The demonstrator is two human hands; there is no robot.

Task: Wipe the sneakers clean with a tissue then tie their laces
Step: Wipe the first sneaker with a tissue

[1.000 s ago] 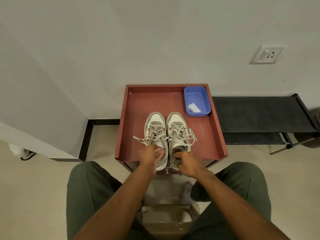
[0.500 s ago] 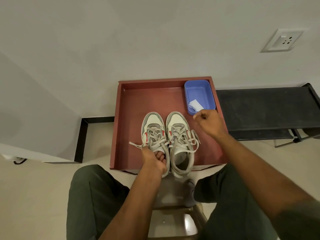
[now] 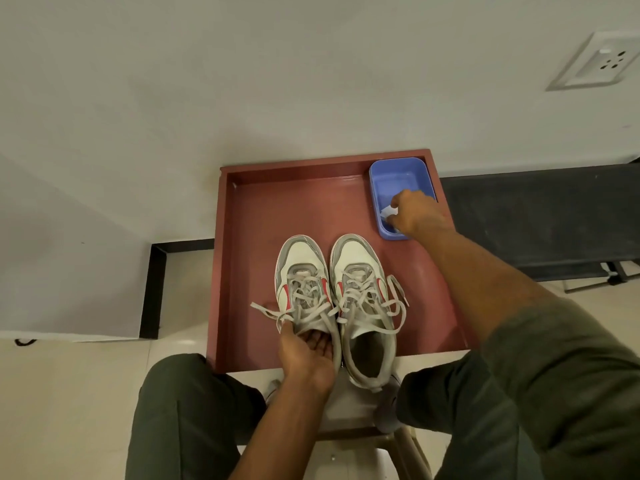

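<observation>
Two white and grey sneakers with red marks stand side by side on a red-brown tray (image 3: pixel 249 237), toes away from me, laces loose. My left hand (image 3: pixel 306 355) grips the heel opening of the left sneaker (image 3: pixel 301 268). The right sneaker (image 3: pixel 360 271) stands free beside it. At the tray's far right corner sits a blue tub (image 3: pixel 398 174). My right hand (image 3: pixel 415 211) reaches into it, fingers pinched on a white tissue (image 3: pixel 388 212).
The tray rests on a stool (image 3: pixel 349 407) between my knees. A black low shelf (image 3: pixel 540 216) runs to the right of the tray. A white wall rises just behind, with a socket (image 3: pixel 602 62) at the upper right.
My right hand left the right sneaker's heel, moved up to the blue tub and closed on the tissue. My left hand stayed on the left sneaker.
</observation>
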